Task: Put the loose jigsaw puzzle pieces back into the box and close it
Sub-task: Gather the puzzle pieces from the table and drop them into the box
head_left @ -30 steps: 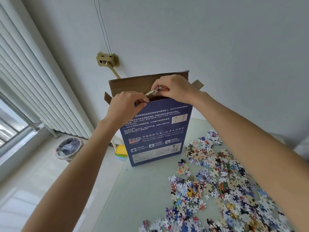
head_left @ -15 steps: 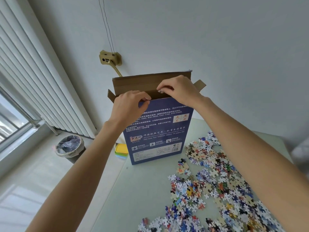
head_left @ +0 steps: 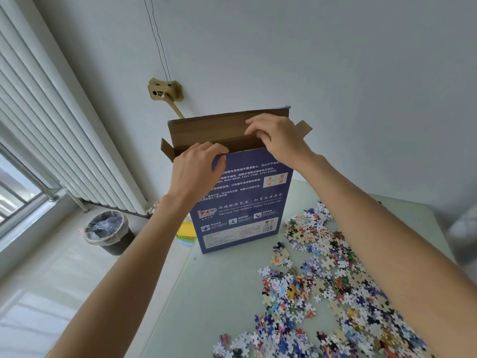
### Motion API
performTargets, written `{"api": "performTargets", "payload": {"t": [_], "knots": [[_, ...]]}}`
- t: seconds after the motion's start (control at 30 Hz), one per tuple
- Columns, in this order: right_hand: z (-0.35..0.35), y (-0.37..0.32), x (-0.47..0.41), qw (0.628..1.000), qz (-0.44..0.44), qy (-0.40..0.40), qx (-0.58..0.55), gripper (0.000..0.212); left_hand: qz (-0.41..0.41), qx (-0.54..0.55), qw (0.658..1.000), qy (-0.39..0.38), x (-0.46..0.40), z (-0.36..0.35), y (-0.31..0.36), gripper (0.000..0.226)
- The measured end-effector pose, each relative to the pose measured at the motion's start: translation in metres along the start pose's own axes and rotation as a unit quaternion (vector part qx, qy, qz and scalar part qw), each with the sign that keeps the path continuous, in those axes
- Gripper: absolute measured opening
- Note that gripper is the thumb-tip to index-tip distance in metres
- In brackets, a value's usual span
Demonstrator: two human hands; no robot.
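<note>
At the far left of the frame a white radiator runs along the wall above a window sill, and below it a bin lined with a plastic bag stands on the floor. In the middle, the blue box stands upright on the pale bench, its brown flaps open at the top. The left hand grips the box's front top edge, fingers curled over it. The right hand is at the opening, fingers bent; whether it holds anything I cannot tell. A stack of coloured pads lies just left of the box. Loose puzzle pieces are spread over the bench at lower right.
</note>
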State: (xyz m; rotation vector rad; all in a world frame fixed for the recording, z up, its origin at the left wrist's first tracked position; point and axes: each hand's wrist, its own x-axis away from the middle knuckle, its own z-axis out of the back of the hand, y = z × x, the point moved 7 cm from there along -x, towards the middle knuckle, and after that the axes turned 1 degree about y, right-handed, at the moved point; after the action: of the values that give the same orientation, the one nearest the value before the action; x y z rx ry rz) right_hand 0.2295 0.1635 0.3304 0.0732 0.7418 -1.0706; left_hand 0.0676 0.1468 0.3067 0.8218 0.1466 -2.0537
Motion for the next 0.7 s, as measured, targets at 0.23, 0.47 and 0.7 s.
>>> {"api": "performTargets", "payload": {"t": [0.23, 0.47, 0.7], "knots": [[-0.012, 0.007, -0.018, 0.986, -0.097, -0.029, -0.132, 0.013, -0.001, 0.001, 1.000, -0.003, -0.002, 0.000, -0.001, 0.019], [0.015, -0.011, 0.028, 0.996, -0.044, 0.047, -0.063, 0.016, -0.060, -0.027, 0.995, 0.072, 0.004, 0.010, 0.022, 0.018], [0.004, 0.017, 0.195, 0.992, -0.128, 0.014, 0.016, 0.021, -0.114, 0.167, 0.979, 0.021, 0.056, -0.048, 0.088, 0.024]]}}
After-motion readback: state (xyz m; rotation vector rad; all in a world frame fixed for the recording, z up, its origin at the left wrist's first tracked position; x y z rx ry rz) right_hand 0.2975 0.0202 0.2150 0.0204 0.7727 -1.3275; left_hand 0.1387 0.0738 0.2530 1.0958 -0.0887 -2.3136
